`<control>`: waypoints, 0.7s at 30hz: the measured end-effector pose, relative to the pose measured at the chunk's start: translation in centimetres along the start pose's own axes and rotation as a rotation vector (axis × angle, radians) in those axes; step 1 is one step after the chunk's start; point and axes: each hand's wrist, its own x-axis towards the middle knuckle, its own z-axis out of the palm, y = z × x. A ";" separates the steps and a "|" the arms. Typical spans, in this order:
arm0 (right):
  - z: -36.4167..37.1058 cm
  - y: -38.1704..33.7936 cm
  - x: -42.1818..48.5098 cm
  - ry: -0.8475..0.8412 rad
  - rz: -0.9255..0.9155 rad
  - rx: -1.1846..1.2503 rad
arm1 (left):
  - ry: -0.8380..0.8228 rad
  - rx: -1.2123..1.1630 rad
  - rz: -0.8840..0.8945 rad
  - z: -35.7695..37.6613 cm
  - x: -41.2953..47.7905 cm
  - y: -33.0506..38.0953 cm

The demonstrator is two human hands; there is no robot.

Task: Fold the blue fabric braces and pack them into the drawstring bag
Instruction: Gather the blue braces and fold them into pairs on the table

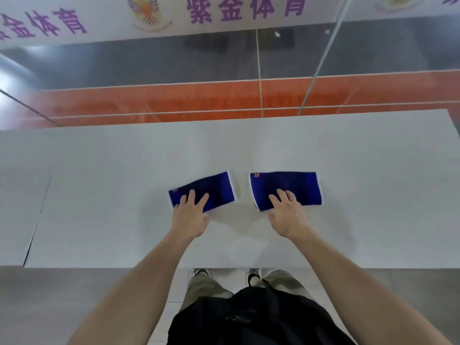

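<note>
Two blue fabric braces with white edges lie flat side by side on the white table (99, 195). The left brace (216, 189) is tilted, its right end farther from me. The right brace (296, 184) lies nearly square and has a small orange mark at its far left corner. My left hand (190, 215) rests with straight fingers on the near left part of the left brace. My right hand (287, 214) lies with spread fingers on the near edge of the right brace. No drawstring bag is in view.
The table's near edge runs just in front of my legs and shoes (252, 276). A seam (37, 220) crosses the table on the left. Beyond the far edge stands a glass wall with an orange band (224, 98) and a banner with purple characters (246, 8).
</note>
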 end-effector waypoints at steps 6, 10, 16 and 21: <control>-0.4 0.5 0.0 -0.001 -0.043 -0.025 | -0.042 -0.078 0.029 -0.3 0.6 0.0; -0.6 0.3 -0.5 -0.001 -0.051 -0.022 | 0.025 -0.057 0.046 -0.6 1.0 1.7; -1.1 1.8 -1.3 -0.004 -0.044 0.157 | 0.252 -0.198 0.154 -2.6 3.0 11.0; -1.2 4.6 -3.4 -0.075 -0.019 0.219 | 0.144 -0.156 0.200 -2.8 6.2 16.8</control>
